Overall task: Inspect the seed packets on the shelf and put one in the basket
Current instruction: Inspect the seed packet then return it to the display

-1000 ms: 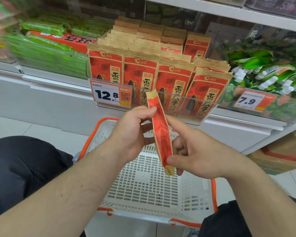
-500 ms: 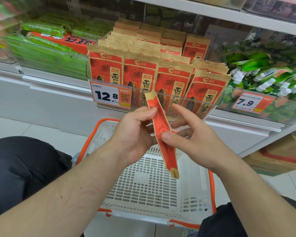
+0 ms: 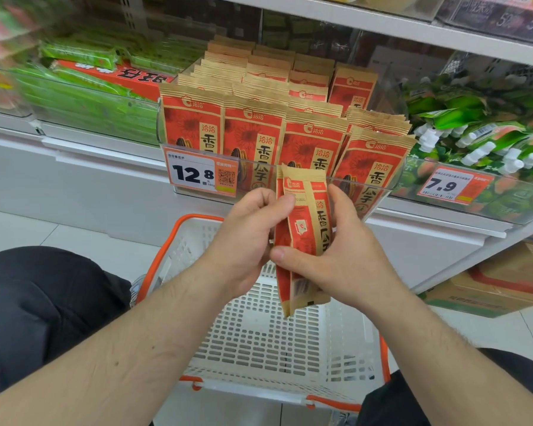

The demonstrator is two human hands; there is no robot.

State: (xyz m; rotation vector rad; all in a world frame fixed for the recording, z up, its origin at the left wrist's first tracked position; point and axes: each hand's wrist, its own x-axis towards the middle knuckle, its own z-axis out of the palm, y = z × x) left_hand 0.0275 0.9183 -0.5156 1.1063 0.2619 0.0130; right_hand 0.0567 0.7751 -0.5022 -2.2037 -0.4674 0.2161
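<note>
Both hands hold one seed packet (image 3: 305,238) upright above the basket (image 3: 259,330), in front of the shelf. The left hand (image 3: 246,241) pinches the packet's left edge near the top, with the thumb against the paper. The right hand (image 3: 342,259) grips it from the right side: the thumb lies across the lower front and the fingers curl behind. The packet is red and brown with Chinese characters (its lower end hangs over the white basket floor, not touching it). The basket has an orange rim and stands on the tiled floor between the person's knees. Behind the hands, rows of the same packets (image 3: 253,133) stand in a clear tray (image 3: 379,192), with a price tag (image 3: 202,173) showing 12.8.
</note>
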